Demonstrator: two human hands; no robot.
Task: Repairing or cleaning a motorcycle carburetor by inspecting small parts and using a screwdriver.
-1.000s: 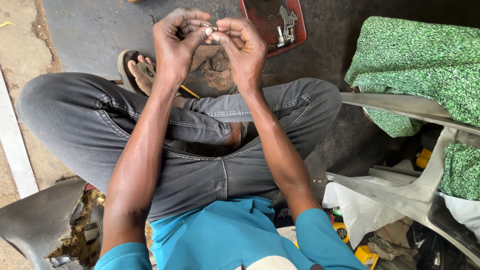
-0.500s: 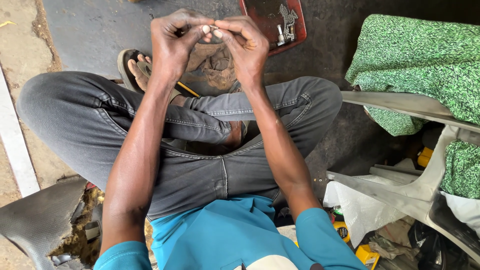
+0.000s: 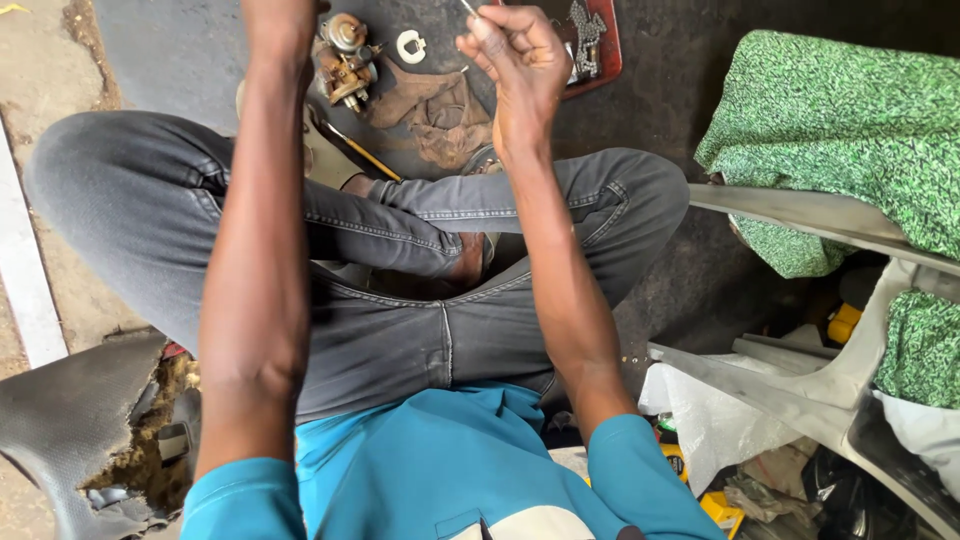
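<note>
While right hand pinches thin metal pin, left hand out of frame.

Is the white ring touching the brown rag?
Apart. The head view shows dark floor between the white ring and the brown rag lying below it.

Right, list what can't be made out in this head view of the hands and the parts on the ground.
- Left hand: cut off by the top edge; only the forearm shows, so its grip is unknown.
- Thin metal piece pinched in the right hand: its tip runs past the top edge, and it is too small to identify.
- Red tray: partly out of frame, its small metal contents too small to tell.
- Rusty metal part: its details are unclear.
</note>
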